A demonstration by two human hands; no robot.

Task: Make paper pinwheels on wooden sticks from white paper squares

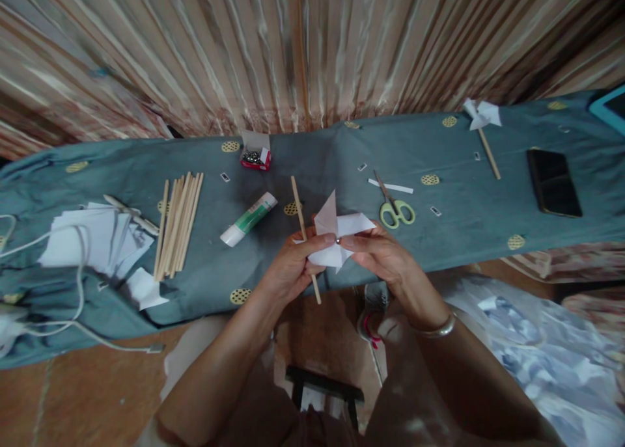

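Both hands hold a white paper pinwheel (336, 229) over the near edge of a table covered in blue-grey cloth (469, 213). My left hand (293, 268) is closed around the pinwheel's back and a wooden stick (305, 239) that runs up behind it. My right hand (381, 252) pinches a small metal pin (338, 240) at the pinwheel's centre, thumb and forefinger pressed together. A bracelet (437, 330) sits on my right wrist.
On the cloth lie a bundle of wooden sticks (176, 224), a stack of white paper (95, 239), a glue stick (248, 219), a red box of pins (256, 155), green-handled scissors (394, 206), a finished pinwheel (483, 125), a black phone (553, 182) and a white cable (78, 291).
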